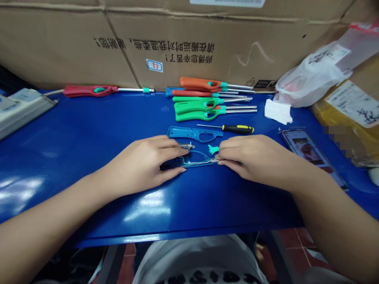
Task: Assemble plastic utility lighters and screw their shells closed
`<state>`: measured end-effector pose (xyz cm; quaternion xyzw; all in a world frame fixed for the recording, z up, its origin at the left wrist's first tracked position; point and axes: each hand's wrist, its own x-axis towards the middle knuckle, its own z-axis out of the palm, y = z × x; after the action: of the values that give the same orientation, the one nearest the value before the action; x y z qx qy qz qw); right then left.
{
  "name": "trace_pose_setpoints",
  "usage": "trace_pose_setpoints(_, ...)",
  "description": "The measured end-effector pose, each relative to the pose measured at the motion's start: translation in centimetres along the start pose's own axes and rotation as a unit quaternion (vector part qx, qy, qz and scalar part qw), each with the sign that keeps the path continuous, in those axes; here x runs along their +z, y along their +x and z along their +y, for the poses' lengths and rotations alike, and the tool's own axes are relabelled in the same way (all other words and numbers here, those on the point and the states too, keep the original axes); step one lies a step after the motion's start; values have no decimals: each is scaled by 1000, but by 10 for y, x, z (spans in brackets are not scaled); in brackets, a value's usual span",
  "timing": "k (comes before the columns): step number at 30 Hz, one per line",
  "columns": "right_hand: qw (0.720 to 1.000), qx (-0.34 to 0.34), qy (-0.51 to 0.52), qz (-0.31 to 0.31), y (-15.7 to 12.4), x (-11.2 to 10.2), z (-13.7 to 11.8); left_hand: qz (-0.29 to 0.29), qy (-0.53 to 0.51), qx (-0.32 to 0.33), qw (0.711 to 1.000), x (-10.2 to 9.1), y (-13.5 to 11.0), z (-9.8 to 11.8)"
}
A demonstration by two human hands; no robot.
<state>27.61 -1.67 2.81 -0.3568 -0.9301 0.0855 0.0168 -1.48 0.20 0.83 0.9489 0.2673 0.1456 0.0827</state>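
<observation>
An opened blue lighter shell [199, 163], with a thin pale wire lying along it, is on the blue table between my hands. My left hand [148, 159] grips its rear part, fingers over it and thumb along the near side; the palm hides that end. A small metal-and-clear part [187, 146] shows by the left fingertips. My right hand [251, 157] pinches the shell's front end, where a small metal tip meets the wire. Just left of the right knuckles lies a teal trigger piece [212, 149]. The other blue shell half [194, 133] rests flat beyond my hands.
Behind lie a black-and-yellow screwdriver [237, 129], several green, orange and red lighters [197, 106], and a red lighter [90, 91]. A power strip [25, 106] is at left. At right are a phone [310, 154], white paper [277, 111] and plastic bag [314, 81]. A cardboard box [166, 23] borders the back.
</observation>
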Motion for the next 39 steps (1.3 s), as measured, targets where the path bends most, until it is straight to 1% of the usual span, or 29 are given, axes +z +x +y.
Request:
trace_pose_setpoints(3, 1000, 1, -4, 12, -1, -2, 3, 0, -8, -9, 1000, -1, 0, 1)
trace_pose_setpoints(9, 998, -3, 33, 59, -2, -3, 6, 2, -10, -12, 1000, -2, 0, 2)
trace_pose_setpoints(11, 997, -6, 39, 66, -1, -2, 5, 0, -10, -12, 1000, -1, 0, 2)
trace_pose_setpoints(18, 997, -16, 49, 55, 1, 0, 6, 2, -25, -4, 1000, 1, -1, 1)
trace_pose_setpoints(23, 998, -5, 47, 41, 2, 0, 6, 6, -39, -1, 999, 2, -1, -1)
trace_pose_setpoints(26, 993, 17, 108, 37, 5, 2, 7, 1, -47, -19, 999, 2, 0, 0)
trace_pose_setpoints(29, 979, 37, 200, 26, 8, 3, 10, -2, -54, -24, 998, 0, 0, 1)
trace_pose_setpoints(31, 971, 54, 230, 27, 9, 4, 10, -2, -57, -22, 998, -1, 0, 1)
trace_pose_setpoints(35, 968, 77, 237, 27, 8, 3, 7, -3, -66, -23, 998, -2, 0, 3)
trace_pose_setpoints(39, 973, 88, 211, 19, 6, 2, 4, 5, -65, -27, 998, -2, 2, 5)
